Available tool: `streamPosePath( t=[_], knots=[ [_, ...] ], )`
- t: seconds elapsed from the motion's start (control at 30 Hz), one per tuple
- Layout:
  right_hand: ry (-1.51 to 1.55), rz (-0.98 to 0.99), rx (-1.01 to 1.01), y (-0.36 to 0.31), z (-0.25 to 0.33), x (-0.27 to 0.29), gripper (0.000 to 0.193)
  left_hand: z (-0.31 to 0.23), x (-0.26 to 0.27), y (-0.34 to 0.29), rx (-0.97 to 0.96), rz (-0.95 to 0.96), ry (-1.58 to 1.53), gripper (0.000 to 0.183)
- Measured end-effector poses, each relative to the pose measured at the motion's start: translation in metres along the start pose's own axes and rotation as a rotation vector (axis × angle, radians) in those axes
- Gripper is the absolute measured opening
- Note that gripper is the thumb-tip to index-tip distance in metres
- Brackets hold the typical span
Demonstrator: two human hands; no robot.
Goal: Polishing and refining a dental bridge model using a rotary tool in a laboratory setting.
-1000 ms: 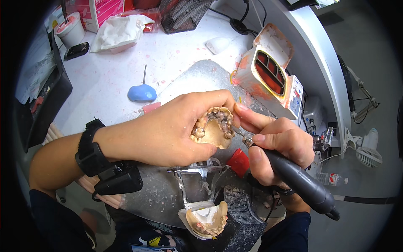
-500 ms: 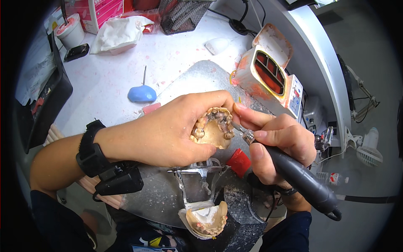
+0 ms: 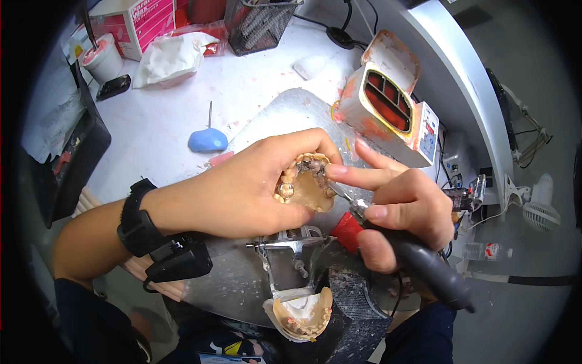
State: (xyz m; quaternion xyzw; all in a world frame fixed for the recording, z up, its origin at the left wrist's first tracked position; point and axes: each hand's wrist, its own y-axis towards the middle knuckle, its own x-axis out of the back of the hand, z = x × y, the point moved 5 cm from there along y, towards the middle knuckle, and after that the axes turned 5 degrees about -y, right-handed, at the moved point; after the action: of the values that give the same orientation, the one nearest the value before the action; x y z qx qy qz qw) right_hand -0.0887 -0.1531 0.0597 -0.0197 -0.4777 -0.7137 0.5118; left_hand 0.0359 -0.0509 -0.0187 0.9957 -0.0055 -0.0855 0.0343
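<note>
My left hand [image 3: 248,182] wraps round a tan dental cast [image 3: 314,195], its toothed arch facing up and a silvery crown on one tooth. In my right hand [image 3: 415,197] is a dark dental handpiece [image 3: 424,261], held like a pen. Its thin tip meets the right rim of the cast; whether it touches cannot be told. One right fingertip rests at the cast's edge, and another finger is raised. Below my hands lies a metal articulator [image 3: 292,244] bearing a second dental cast [image 3: 328,301] with pinkish teeth. Red wax [image 3: 347,233] lies beside the handpiece.
A blue lump with a metal pin [image 3: 208,141] sits left on the white table. An open wax heater [image 3: 379,133] stands at the right. Farther back are a white cloth [image 3: 173,57], a mesh holder [image 3: 257,27] and a white cup [image 3: 103,59]. A black tray [image 3: 85,145] borders the left.
My right fingers have spread, one lifting away from the cast. The handpiece has shifted slightly left and its tip slightly down. My left hand keeps its hold on the cast.
</note>
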Motion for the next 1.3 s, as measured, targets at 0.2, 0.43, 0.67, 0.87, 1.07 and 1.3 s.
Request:
streamPosePath(
  t=[0.2, 0.43, 0.67, 0.87, 1.07, 1.3],
  knots=[
    [0.047, 0.113, -0.014, -0.007, 0.008, 0.007, 0.024, -0.007, 0.001, 0.000, -0.026, -0.010, 0.072, 0.047],
    [0.082, 0.006, -0.807, -0.033, -0.023, 0.044, 0.024, -0.027, 0.007, -0.015, 0.401, -0.002, 0.227, 0.054],
    [0.079, 0.284, -0.652, -0.087, -0.041, 0.030, 0.032, -0.045, -0.026, -0.038, -0.006, -0.011, 0.265, 0.080],
    [0.094, 0.210, -0.619, -0.085, -0.037, 0.023, 0.029, -0.037, -0.044, -0.072, -0.266, 0.059, 0.603, 0.095],
    [0.194, 0.025, -0.745, -0.094, -0.019, 0.043, 0.031, -0.030, -0.042, -0.073, -0.308, 0.016, 0.632, 0.078],
    [0.302, -0.171, -0.666, -0.105, -0.002, 0.052, 0.029, -0.036, -0.050, -0.061, -0.320, -0.010, 0.671, 0.086]
  ],
)
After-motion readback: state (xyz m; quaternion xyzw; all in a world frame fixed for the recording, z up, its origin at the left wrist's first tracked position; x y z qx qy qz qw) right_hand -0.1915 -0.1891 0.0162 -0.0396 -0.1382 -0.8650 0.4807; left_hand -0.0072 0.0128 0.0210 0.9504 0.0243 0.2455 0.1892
